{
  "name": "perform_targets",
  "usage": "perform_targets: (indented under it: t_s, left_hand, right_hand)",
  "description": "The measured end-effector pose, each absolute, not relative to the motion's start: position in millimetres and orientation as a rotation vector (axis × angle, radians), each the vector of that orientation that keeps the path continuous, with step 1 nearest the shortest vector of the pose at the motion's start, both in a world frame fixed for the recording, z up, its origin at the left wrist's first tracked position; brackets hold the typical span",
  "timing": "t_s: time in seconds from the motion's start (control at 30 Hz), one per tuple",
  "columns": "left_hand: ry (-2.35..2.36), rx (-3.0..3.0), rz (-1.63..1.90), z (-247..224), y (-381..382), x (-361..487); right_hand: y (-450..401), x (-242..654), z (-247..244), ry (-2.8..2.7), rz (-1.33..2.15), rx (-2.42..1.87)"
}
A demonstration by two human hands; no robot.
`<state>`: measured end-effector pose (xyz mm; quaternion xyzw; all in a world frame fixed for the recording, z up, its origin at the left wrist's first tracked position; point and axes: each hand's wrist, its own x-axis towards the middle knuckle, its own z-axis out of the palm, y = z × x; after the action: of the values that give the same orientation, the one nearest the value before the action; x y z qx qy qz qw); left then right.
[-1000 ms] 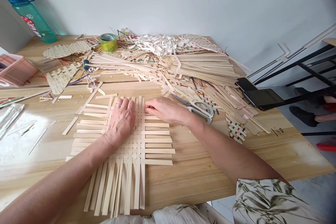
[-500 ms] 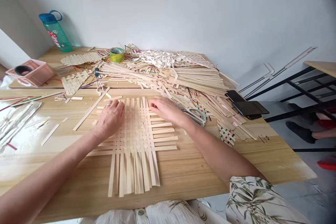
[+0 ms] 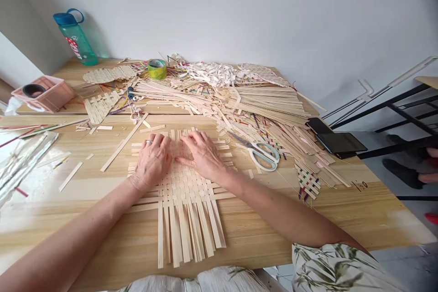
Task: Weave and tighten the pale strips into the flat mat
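A half-woven mat of pale flat wooden strips (image 3: 187, 191) lies on the table in front of me, its loose strip ends fanning out toward me and sticking out at both sides. My left hand (image 3: 153, 157), with a ring on one finger, rests on the mat's upper left part, fingers bent and close together on the strips. Across the upper right part lies my right hand (image 3: 203, 155), palm down, thumb and forefinger spread apart on the weave. Fingertips of both hands point toward the mat's far end. Scissors with white handles (image 3: 263, 155) lie right of the mat.
Piled strips (image 3: 260, 100) and white curled shavings (image 3: 212, 74) cover the back. A tape roll (image 3: 157, 70), a teal bottle (image 3: 79, 43) and a pink basket (image 3: 51, 100) stand back left. Dark phones (image 3: 337, 141) lie at the right edge; a small coloured weave (image 3: 307, 180) lies nearer.
My right hand has moved left from the mat's right edge onto the weave and its fingers have spread. My left hand stays on the upper left part. The camera view has shifted slightly.
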<state>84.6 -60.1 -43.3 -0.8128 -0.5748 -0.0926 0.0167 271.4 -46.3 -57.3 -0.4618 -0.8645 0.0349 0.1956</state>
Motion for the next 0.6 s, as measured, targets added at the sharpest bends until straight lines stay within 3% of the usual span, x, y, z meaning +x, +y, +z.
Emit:
perform_targets:
  t_s: [0.6]
  left_hand:
    - [-1.696, -2.519, -0.046, -35.4, -52.4, 94.8]
  right_hand:
    - [-42.6, 269.8, -62.6, -2.462, 0.033, -1.272]
